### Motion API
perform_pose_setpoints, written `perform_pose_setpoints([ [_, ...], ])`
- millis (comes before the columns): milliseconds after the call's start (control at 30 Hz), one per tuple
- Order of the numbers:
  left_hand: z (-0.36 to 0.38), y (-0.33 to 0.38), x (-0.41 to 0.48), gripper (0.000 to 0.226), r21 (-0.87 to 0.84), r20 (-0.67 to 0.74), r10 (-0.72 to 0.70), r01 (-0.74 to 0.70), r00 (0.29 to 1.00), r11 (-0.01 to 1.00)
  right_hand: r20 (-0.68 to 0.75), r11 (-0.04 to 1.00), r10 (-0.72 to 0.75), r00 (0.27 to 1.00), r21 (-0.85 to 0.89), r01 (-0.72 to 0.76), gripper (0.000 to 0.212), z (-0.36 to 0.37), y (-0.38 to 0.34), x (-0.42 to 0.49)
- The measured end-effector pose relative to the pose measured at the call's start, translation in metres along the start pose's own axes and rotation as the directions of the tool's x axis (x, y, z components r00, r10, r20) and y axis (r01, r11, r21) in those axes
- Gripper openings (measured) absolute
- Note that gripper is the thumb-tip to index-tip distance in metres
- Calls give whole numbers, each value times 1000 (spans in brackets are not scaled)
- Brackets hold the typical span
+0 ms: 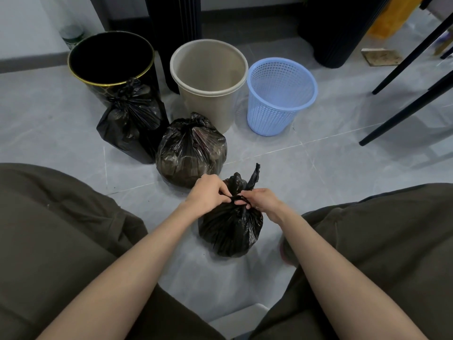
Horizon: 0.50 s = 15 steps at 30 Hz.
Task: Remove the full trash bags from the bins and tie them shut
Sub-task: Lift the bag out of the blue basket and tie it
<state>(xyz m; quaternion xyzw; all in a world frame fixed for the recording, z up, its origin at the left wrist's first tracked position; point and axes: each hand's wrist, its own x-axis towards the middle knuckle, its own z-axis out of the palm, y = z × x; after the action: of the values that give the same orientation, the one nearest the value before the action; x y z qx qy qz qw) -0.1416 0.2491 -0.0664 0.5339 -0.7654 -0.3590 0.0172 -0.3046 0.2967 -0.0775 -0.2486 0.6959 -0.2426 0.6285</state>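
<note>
Left hand (209, 193): I see the fingers curled, pinching the neck of the small black trash bag (230, 229).
Right hand (261, 201): clenched on that same neck, opposite side.
Small black trash bag: on the floor's near part, between the knees.
Left tied bag (132, 119): leaning on the black bin (98, 92).
Middle tied bag (191, 150): just before the beige bin (203, 104).
Blue basket (269, 114): beside the beige bin, toward the floor's far edge.

No legible text or labels anywhere.

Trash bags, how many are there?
3. Left bag leans on the black bin, middle bag sits before the beige bin, near bag gripped by left hand and right hand.
</note>
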Motion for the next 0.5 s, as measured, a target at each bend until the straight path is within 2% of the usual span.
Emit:
perform_pose_setpoints([
  [67, -4, 1, 0, 18, 11, 28, 0, 0, 1000, 1000, 82, 990, 95, 992, 98, -103, 14, -4, -1, -1],
  [167, -8, -4, 0, 19, 18, 74, -11, 10, 997, 1000, 176, 955, 246, 953, 122, -269, 8, -8, 1, 1],
  [267, -10, -10, -2, 20, 52, 125, -19, 13, 992, 999, 207, 914, 311, 928, 203, -351, 6, -10, 4, 7],
  [400, -8, -18, -4, 22, 71, 173, -62, 50, 983, 996, 230, 898, 338, 912, 211, -386, 10, -9, 5, 8],
  [500, -4, -23, -5, 21, 83, 183, -76, 61, 980, 995, 186, 948, 266, 946, 127, -291, 19, -6, 7, 11],
])
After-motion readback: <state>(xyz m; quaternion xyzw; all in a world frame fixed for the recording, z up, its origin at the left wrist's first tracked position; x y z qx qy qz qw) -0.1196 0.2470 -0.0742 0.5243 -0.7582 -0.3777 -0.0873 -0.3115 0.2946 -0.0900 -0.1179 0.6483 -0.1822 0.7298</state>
